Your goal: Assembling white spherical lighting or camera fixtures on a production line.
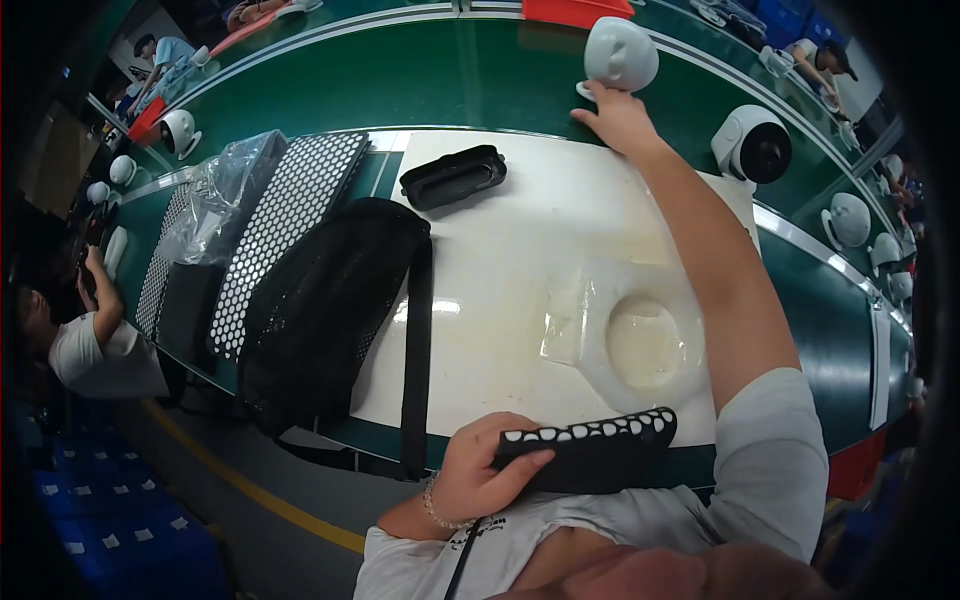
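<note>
My right arm reaches across the workbench, and my right hand (618, 120) has its fingers on the base of a white security camera (622, 55) on the green surface. The camera's rounded back faces me; the hand partly covers its base. Close to my body, my left hand (495, 465) is closed on a flat black piece (600, 462) with white spots along its upper edge. Between my hands lies a translucent whitish holder (597, 335) with a round recess. A shallow black tray (455, 178) sits at the far side of the white board (490, 290).
At the left lie a black mesh bag (335, 310) with a hanging strap, a honeycomb-patterned panel (285, 220) and clear plastic wrap (222, 195). Another white camera (752, 147) with a black front stands at the right. A co-worker (100, 330) sits at the left.
</note>
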Demonstrator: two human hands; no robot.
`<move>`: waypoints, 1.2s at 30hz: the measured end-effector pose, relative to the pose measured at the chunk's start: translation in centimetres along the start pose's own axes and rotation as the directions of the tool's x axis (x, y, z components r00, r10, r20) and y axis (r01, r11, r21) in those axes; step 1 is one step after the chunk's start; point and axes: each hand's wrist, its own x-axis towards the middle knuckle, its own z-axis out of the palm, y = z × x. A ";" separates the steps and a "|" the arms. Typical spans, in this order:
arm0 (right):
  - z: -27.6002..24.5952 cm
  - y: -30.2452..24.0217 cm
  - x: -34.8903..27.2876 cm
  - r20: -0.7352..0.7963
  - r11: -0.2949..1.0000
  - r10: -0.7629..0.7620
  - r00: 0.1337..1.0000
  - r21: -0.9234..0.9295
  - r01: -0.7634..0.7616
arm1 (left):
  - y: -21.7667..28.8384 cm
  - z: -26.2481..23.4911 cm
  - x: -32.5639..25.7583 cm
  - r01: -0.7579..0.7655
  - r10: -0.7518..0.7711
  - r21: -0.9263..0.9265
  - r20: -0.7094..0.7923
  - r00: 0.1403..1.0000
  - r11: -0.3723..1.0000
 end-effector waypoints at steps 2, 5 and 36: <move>-1.1 1.6 -0.8 -0.199 0.996 0.015 0.980 0.084 0.002 | -0.1 0.2 -0.1 -0.016 0.017 0.013 -0.042 0.999 1.000; -4.9 2.6 -3.8 -0.413 0.975 0.002 0.911 0.203 0.090 | -1.4 1.0 -0.3 -0.097 0.095 -0.005 -0.140 0.986 0.995; -21.5 -3.2 -29.4 -0.259 0.409 -0.469 0.845 0.784 0.467 | 3.7 5.9 -0.9 -0.563 0.503 -0.035 -0.406 0.763 0.826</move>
